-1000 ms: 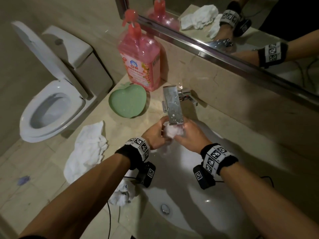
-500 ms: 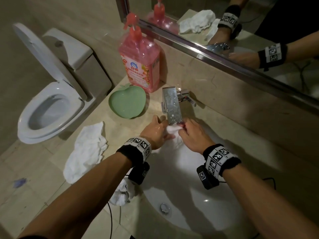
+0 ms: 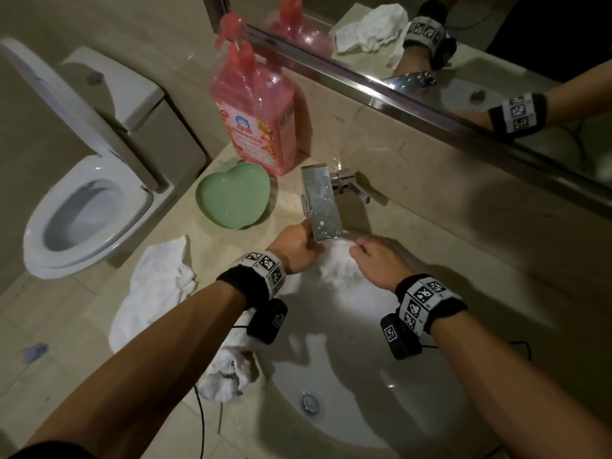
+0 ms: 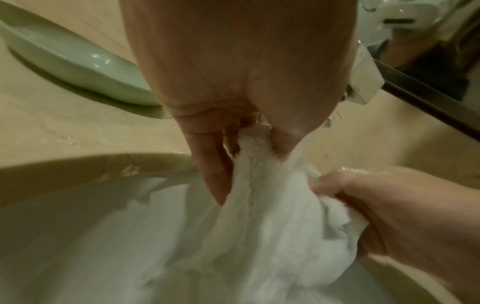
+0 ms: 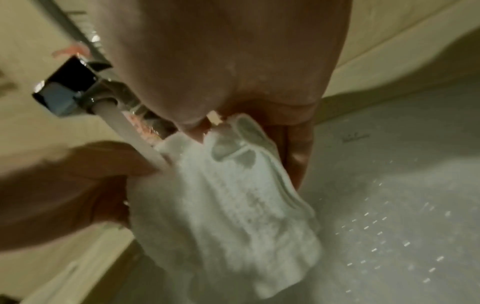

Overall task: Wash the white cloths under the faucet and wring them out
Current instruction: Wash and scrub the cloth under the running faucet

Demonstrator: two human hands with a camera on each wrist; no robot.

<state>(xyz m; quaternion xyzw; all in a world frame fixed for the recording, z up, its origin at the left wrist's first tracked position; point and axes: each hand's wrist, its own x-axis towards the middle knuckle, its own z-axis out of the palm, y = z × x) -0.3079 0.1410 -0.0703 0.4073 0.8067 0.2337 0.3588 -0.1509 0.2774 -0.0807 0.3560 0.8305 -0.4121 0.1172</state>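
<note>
A wet white cloth (image 3: 337, 266) hangs spread between both hands under the chrome faucet (image 3: 322, 207), over the white sink (image 3: 347, 359). My left hand (image 3: 296, 248) pinches its upper left edge, as the left wrist view shows where the cloth (image 4: 272, 216) bunches between thumb and fingers (image 4: 207, 164). My right hand (image 3: 374, 260) grips the upper right edge; in the right wrist view a water stream (image 5: 130, 131) from the faucet (image 5: 67, 86) strikes the cloth (image 5: 228, 216). Two other white cloths lie on the counter: one crumpled (image 3: 155, 293) at the left, one bunched (image 3: 231, 369) at the sink's rim.
A pink soap bottle (image 3: 255, 111) and a green heart-shaped dish (image 3: 231, 193) stand on the beige counter (image 3: 198, 246) left of the faucet. A toilet (image 3: 86, 193) with raised lid sits further left. A mirror (image 3: 463, 44) runs along the back wall.
The cloth was bunched tight between both hands a second ago; the hands have since drawn apart and it now hangs spread under the spout. The head view has shifted slightly.
</note>
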